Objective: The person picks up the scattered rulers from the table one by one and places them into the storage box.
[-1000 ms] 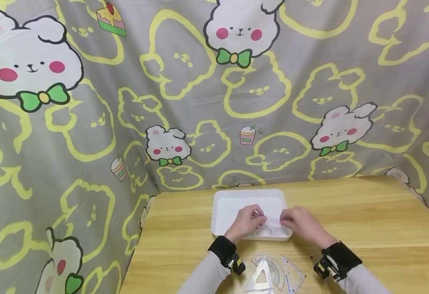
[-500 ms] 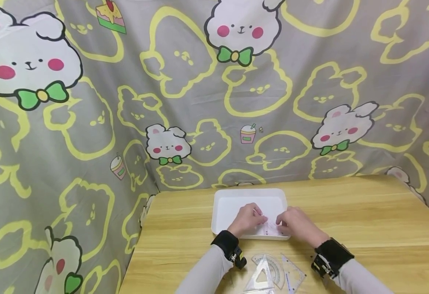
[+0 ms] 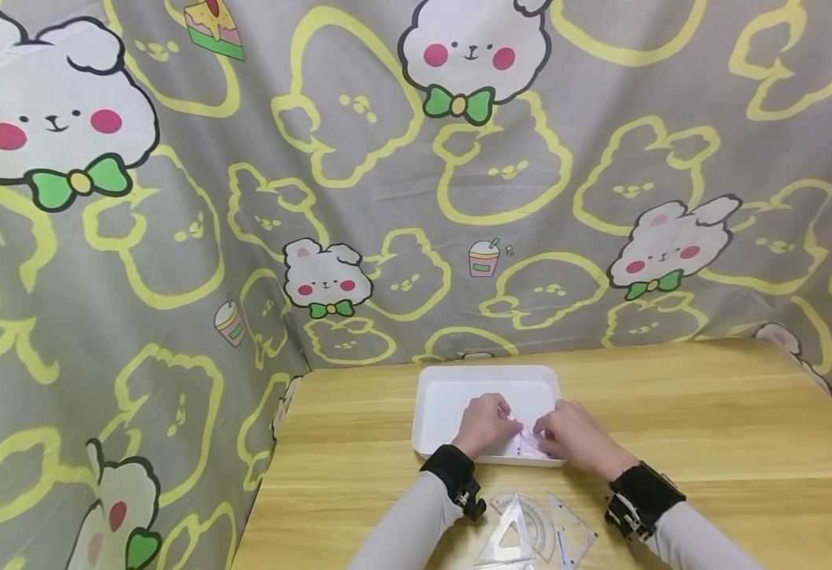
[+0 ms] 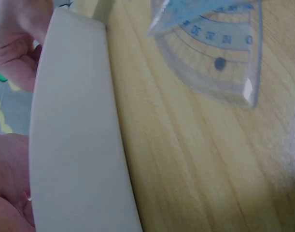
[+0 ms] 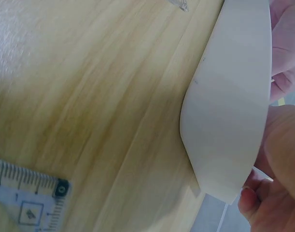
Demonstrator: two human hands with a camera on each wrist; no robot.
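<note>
Pinching a clear ruler (image 3: 527,443) between both hands (image 3: 529,427), its length lies left-right over the white tray (image 3: 451,388).

Small clear plastic ruler piece with pink print (image 3: 527,445), lying low in near right part of white tray (image 3: 451,388), pinched between left hand (image 3: 485,423) and right hand (image 3: 574,434), mostly hidden by fingers.
</note>
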